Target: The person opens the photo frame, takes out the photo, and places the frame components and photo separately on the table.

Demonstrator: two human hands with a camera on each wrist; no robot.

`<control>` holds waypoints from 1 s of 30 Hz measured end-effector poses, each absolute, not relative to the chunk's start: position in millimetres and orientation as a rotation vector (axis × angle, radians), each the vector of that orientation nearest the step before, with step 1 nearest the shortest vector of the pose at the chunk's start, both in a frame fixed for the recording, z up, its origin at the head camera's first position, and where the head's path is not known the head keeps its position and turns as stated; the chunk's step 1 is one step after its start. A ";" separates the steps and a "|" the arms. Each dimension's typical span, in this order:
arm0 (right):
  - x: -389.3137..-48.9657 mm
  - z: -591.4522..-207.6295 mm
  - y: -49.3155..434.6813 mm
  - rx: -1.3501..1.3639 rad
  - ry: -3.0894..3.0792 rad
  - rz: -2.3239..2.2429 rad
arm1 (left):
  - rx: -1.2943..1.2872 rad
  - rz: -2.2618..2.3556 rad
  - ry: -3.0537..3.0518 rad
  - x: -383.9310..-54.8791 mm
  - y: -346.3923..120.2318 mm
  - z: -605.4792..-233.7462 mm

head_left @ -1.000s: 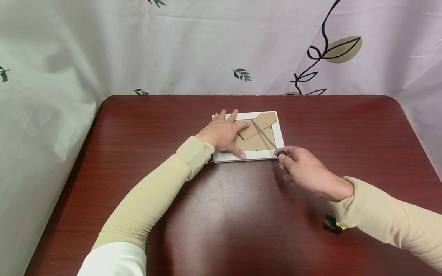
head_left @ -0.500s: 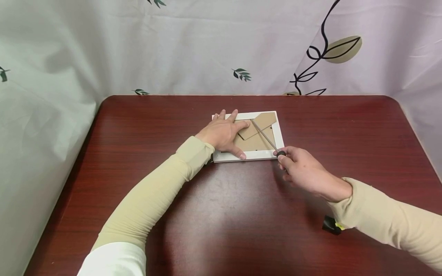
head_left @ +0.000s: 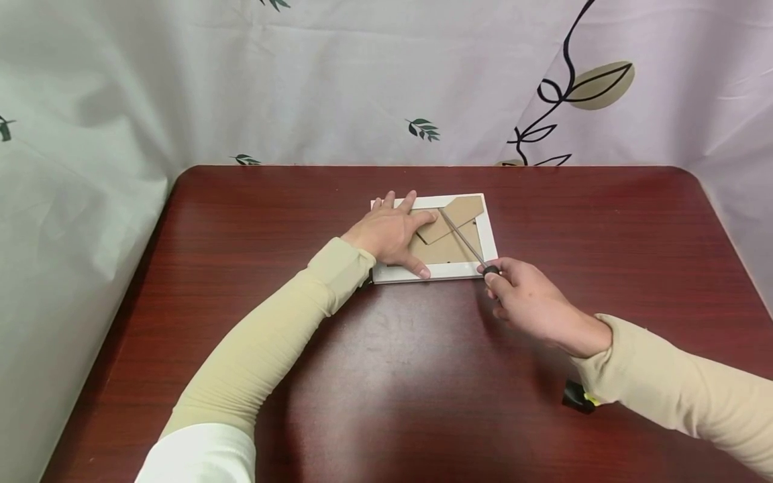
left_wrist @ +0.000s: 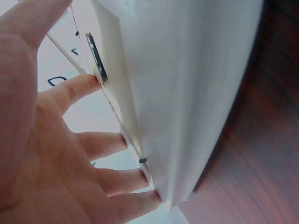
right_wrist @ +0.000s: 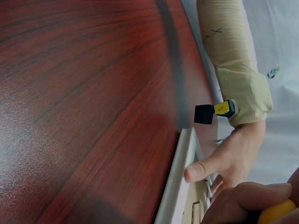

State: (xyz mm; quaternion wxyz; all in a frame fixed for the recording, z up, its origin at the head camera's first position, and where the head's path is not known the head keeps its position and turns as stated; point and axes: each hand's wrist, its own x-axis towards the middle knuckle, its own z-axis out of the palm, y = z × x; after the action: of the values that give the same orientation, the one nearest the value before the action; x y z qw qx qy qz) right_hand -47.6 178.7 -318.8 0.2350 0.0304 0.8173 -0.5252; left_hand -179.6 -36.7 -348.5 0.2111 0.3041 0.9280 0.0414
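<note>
The right hand [head_left: 534, 302], a touch nearer the person now, grips a yellow-and-black-handled screwdriver [right_wrist: 276, 212]; its tip stays near the far edge of the brown backing board [head_left: 453, 254], suggesting work at one unchanged spot. The left hand [head_left: 388, 235] lies spread across the white rectangular picture frame [head_left: 486, 238], back up on the red-brown wood-grain table [head_left: 272, 208].

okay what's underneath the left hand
The white frame and its brown backing. From the head view, the left hand covers part of both; the frame's underside is hidden.

Reddish-brown wood-grain table [head_left: 386, 382]; white frame [head_left: 455, 270] lying on it.
</note>
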 end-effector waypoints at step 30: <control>-47.7 -321.2 178.7 0.101 2.251 -1.422 | 0.851 0.106 2.581 -180.3 -36.9 -349.8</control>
State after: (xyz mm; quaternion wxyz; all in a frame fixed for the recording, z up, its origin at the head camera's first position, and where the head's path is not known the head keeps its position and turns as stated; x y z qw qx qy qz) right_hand -47.7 178.7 -321.2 0.2362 0.0370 0.8210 -0.5184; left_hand -180.3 -36.9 -349.8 0.2096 0.3059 0.9279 0.0380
